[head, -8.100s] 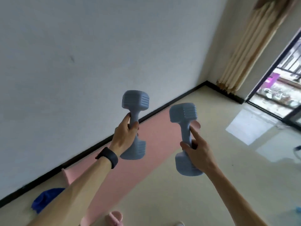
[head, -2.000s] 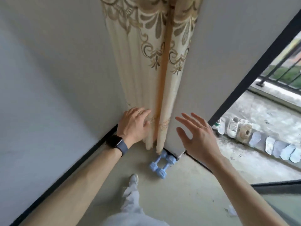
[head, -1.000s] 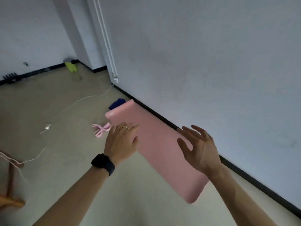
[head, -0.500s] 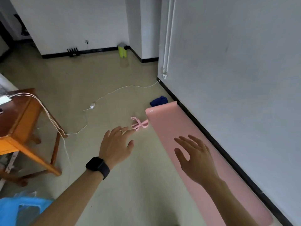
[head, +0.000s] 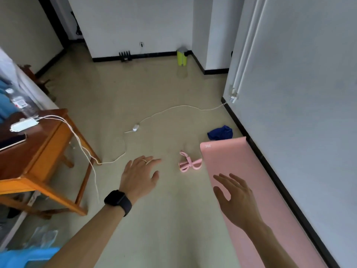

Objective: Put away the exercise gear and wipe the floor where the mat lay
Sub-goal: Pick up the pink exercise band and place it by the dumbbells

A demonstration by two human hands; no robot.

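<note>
Your left hand is out flat over the bare floor. Fingers straight, slightly spread, holding nothing. There is a black watch on the wrist and a ring on one finger.

Your right hand is open too, fingers fanned and relaxed, empty. It hangs above the pink mat; whether it touches can't be judged from this angle.

The mat lies unrolled and flat along the wall's black baseboard. Its far short edge is near a crumpled blue cloth. Just beside the mat's left edge is a small pink looped thing, perhaps a pull band.

A white cable snakes across the floor to the wooden tabletop on your left.
</note>
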